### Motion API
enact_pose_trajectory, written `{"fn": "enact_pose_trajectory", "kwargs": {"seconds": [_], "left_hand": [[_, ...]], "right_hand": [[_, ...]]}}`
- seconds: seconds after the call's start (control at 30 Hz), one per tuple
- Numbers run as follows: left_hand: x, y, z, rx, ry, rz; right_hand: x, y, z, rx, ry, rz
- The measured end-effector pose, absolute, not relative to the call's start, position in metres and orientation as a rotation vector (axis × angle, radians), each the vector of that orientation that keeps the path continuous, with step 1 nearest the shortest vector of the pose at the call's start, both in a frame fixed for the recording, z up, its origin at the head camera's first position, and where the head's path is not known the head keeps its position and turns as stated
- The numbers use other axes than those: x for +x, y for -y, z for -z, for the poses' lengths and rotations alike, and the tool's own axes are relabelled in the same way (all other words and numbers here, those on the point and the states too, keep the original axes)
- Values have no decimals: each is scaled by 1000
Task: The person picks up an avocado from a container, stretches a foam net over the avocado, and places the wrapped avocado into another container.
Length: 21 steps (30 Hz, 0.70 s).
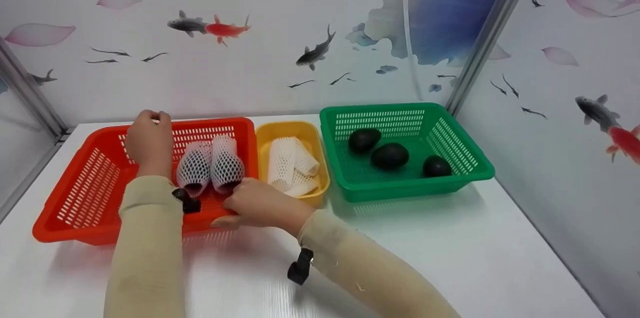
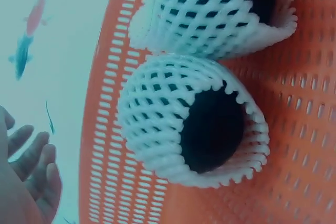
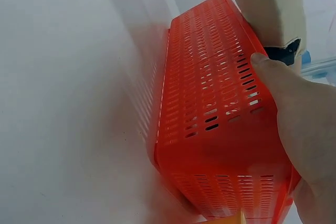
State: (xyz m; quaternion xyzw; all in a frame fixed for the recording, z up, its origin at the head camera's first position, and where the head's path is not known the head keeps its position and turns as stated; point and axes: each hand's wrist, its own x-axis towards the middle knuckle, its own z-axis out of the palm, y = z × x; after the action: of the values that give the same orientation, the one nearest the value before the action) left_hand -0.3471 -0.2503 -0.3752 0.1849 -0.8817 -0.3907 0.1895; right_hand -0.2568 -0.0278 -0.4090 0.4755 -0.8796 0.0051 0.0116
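In the head view my right hand grips the near rim of a red plastic basket at its right corner. The right wrist view shows the thumb over the outer side of that rim. My left hand hovers over the basket's far side, fingers loosely bent; the left wrist view shows nothing in them. Two dark egg-shaped fruits in white foam net sleeves, one left and one right, lie side by side in the basket. Their dark ends show through the sleeve openings.
A yellow basket with several white foam net sleeves stands right of the red one. Further right, a green basket holds three bare dark fruits. A patterned wall rises behind the white table.
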Motion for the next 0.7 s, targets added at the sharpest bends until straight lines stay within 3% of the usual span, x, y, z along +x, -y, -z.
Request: {"fn": "enact_pose_trajectory", "kwargs": {"seconds": [0.23,0.7], "left_hand": [[-342,238,361,380,2476,1040],[-333,178,319,89,2463,968]], "right_hand": [[-258,16,393,1535,2705,-180],[-287,-60,350,1243,2834,-408]]}}
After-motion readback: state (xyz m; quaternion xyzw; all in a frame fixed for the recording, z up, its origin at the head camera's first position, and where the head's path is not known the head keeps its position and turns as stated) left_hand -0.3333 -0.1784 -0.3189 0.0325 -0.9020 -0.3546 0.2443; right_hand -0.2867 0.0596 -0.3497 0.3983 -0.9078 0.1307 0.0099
